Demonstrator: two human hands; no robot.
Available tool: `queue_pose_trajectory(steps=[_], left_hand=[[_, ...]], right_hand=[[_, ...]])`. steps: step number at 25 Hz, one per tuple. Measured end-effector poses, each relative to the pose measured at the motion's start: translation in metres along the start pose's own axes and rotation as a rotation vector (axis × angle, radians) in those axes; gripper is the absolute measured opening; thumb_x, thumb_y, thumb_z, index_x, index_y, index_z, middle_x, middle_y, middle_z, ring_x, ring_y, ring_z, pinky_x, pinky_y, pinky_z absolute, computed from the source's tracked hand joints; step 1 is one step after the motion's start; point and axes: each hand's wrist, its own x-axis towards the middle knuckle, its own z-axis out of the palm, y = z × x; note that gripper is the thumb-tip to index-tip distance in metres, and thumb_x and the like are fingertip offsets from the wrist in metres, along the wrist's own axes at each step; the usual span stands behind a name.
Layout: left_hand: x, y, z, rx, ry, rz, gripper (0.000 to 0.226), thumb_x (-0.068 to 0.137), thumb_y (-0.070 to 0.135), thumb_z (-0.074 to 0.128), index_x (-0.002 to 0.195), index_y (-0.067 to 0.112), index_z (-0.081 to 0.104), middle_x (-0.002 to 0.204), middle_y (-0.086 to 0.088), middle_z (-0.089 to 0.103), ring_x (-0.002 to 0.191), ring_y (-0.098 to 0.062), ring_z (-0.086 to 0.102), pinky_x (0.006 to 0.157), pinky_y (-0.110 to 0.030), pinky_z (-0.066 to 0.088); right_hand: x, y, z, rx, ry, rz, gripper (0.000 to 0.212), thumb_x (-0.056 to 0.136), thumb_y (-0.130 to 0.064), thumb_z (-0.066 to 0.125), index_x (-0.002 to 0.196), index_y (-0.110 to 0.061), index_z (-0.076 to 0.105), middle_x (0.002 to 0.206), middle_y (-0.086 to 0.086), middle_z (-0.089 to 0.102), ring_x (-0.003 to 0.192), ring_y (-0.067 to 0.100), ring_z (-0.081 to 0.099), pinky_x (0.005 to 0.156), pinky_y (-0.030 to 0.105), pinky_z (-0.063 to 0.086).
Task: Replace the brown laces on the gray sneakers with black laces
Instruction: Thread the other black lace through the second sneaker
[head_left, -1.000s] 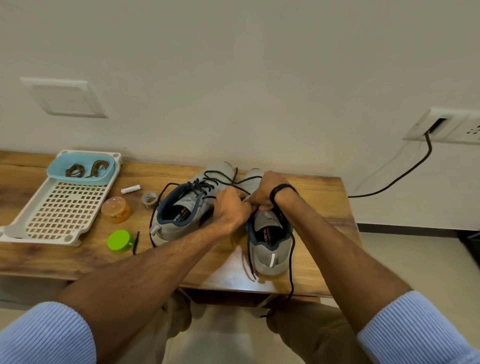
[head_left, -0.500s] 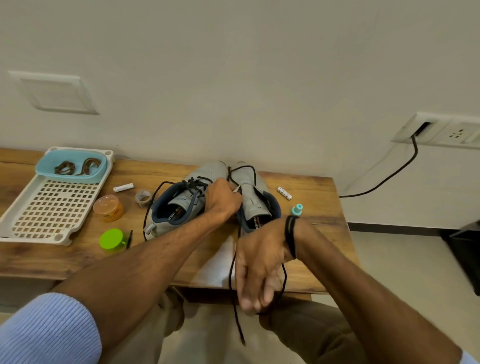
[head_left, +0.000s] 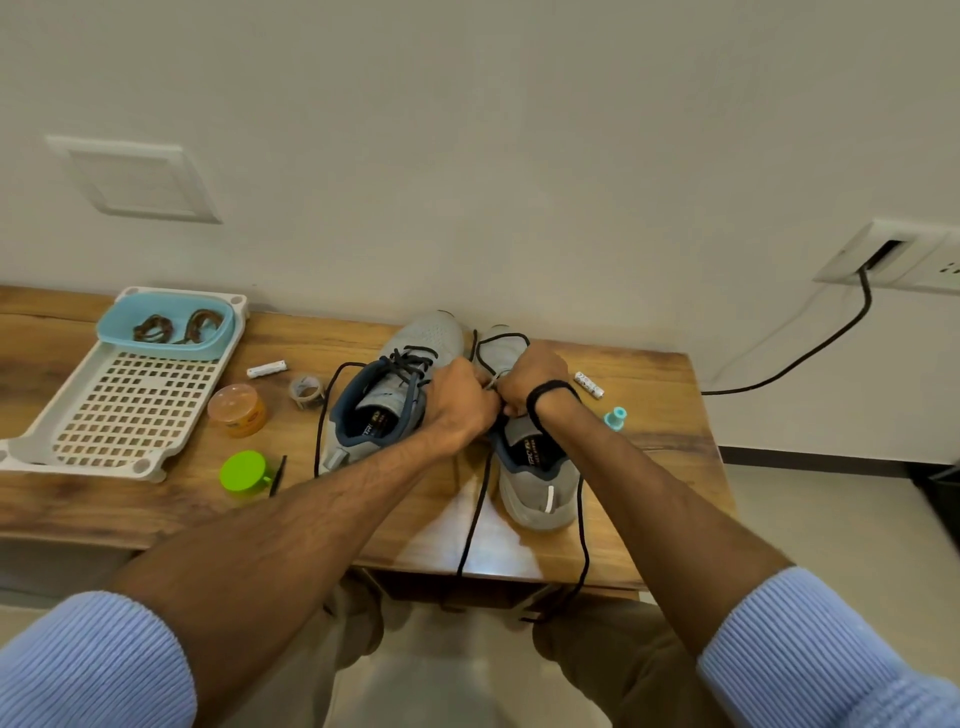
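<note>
Two gray sneakers stand side by side on the wooden table (head_left: 649, 441), toes to the wall. The left sneaker (head_left: 384, 400) is threaded with a black lace. The right sneaker (head_left: 540, 467) carries a black lace (head_left: 475, 514) through its front eyelets, and the lace's two ends trail over the table's front edge. My left hand (head_left: 462, 402) and my right hand (head_left: 530, 376) meet with curled fingers over the right sneaker's tongue, pinching the lace there. Brown laces (head_left: 174, 327) lie in a light blue bowl (head_left: 161, 345) at the back left.
A white perforated tray (head_left: 130, 410) holds the bowl. On the table lie a white battery (head_left: 266, 370), a tape roll (head_left: 307, 391), an orange jar (head_left: 237, 409), a green lid (head_left: 243, 471), another battery (head_left: 588, 385) and a teal cap (head_left: 615, 418). A black cable (head_left: 810, 348) hangs from the wall socket.
My right hand, which had pulled the lace down towards me past the table's edge, has gone back up to the right sneaker beside my left hand.
</note>
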Motion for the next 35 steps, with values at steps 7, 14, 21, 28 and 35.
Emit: queue_pose_trajectory(steps=[7, 14, 21, 28, 35], left_hand=[[-0.009, 0.013, -0.002, -0.055, 0.034, -0.046, 0.04, 0.075, -0.003, 0.06, 0.046, 0.017, 0.041, 0.044, 0.007, 0.039, 0.042, -0.007, 0.035, 0.03, -0.015, 0.02], [-0.007, 0.021, 0.008, -0.069, 0.009, -0.025, 0.033, 0.069, -0.005, 0.058, 0.048, 0.015, 0.042, 0.044, 0.003, 0.036, 0.042, -0.011, 0.03, 0.032, -0.02, 0.02], [-0.001, 0.017, 0.006, -0.062, 0.062, -0.036, 0.033, 0.073, -0.006, 0.056, 0.05, 0.015, 0.044, 0.045, 0.004, 0.037, 0.042, -0.009, 0.031, 0.029, -0.015, 0.021], [0.006, 0.017, 0.009, -0.028, 0.082, -0.007, 0.035, 0.078, -0.003, 0.057, 0.05, 0.014, 0.046, 0.047, 0.003, 0.041, 0.044, -0.011, 0.038, 0.034, -0.017, 0.024], [0.024, 0.008, -0.004, 0.009, 0.129, -0.046, 0.043, 0.079, 0.003, 0.061, 0.045, 0.016, 0.037, 0.047, 0.001, 0.04, 0.044, -0.016, 0.04, 0.04, -0.027, 0.025]], right_hand=[[-0.021, 0.015, -0.031, -0.049, -0.237, 0.017, 0.014, 0.081, -0.019, 0.075, 0.079, -0.009, 0.065, 0.056, 0.001, 0.067, 0.044, 0.01, 0.059, 0.046, 0.02, 0.049], [-0.055, 0.02, -0.051, -0.083, -0.592, -0.005, 0.01, 0.08, -0.003, 0.073, 0.075, -0.004, 0.064, 0.054, 0.006, 0.066, 0.044, 0.011, 0.061, 0.052, 0.021, 0.055], [-0.056, 0.021, -0.064, -0.381, -0.314, -0.17, 0.017, 0.076, -0.026, 0.076, 0.082, -0.012, 0.069, 0.07, 0.001, 0.07, 0.063, 0.011, 0.06, 0.062, 0.023, 0.052], [-0.084, 0.01, -0.049, -0.388, -0.752, -0.309, 0.02, 0.085, -0.013, 0.073, 0.07, -0.018, 0.06, 0.052, -0.009, 0.062, 0.05, 0.002, 0.057, 0.048, 0.011, 0.049], [-0.065, 0.012, -0.041, -0.247, -0.462, -0.241, 0.022, 0.083, -0.014, 0.073, 0.067, -0.011, 0.059, 0.049, -0.004, 0.063, 0.049, 0.009, 0.062, 0.046, 0.017, 0.051]])
